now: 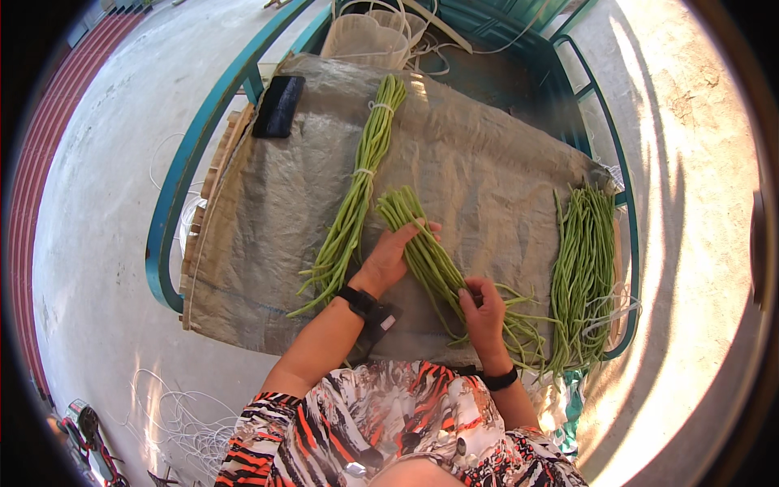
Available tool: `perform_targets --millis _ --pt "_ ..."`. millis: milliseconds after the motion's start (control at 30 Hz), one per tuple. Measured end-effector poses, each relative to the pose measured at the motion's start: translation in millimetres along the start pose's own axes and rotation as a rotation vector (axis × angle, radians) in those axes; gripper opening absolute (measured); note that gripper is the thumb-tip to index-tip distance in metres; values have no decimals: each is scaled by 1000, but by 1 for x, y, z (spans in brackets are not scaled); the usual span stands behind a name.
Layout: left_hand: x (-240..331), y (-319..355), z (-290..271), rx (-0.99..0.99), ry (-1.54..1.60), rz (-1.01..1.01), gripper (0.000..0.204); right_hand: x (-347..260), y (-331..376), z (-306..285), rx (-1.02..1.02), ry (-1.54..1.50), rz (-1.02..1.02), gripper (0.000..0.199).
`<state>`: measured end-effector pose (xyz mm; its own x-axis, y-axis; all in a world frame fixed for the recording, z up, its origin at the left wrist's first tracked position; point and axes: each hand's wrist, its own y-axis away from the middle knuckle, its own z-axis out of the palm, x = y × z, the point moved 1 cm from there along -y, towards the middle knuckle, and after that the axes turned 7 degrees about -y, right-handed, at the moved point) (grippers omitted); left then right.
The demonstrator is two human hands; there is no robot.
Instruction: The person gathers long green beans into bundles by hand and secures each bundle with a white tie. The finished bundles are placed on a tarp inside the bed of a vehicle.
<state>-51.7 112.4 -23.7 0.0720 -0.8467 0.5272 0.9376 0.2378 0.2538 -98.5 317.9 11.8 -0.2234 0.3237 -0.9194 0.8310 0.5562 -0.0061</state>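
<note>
Beans [428, 258] in grip of left fingers [403, 235] and right fingers [487, 294], bare sheet [479, 174] toward far edge

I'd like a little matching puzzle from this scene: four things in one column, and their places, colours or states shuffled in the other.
Things
1. Dark flat rectangle
2. Left rail
3. Middle bean bunch
4. Left bean bundle

Descriptions
A. Held in both hands, left hand and right hand
B. Bound with white ties at two spots
C. Near the upper left corner of the grey-brown sheet
D. Teal and curved in this view

Pairs
1-C
2-D
3-A
4-B
</note>
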Motion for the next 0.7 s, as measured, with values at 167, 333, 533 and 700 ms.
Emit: perform_targets --millis 167,333,533,700 --pt "0 0 -4 -51 5 -25 28 -3 0 4 56 -74 -23 13" --pt "0 0 -2 -54 15 -41 31 4 -2 3 67 51 -131 13" --pt "-6 -5 -8 -62 63 28 30 2 -2 3 48 58 -136 13" --pt "-5 -6 -7 -82 139 53 30 2 -1 0 88 115 -149 12"
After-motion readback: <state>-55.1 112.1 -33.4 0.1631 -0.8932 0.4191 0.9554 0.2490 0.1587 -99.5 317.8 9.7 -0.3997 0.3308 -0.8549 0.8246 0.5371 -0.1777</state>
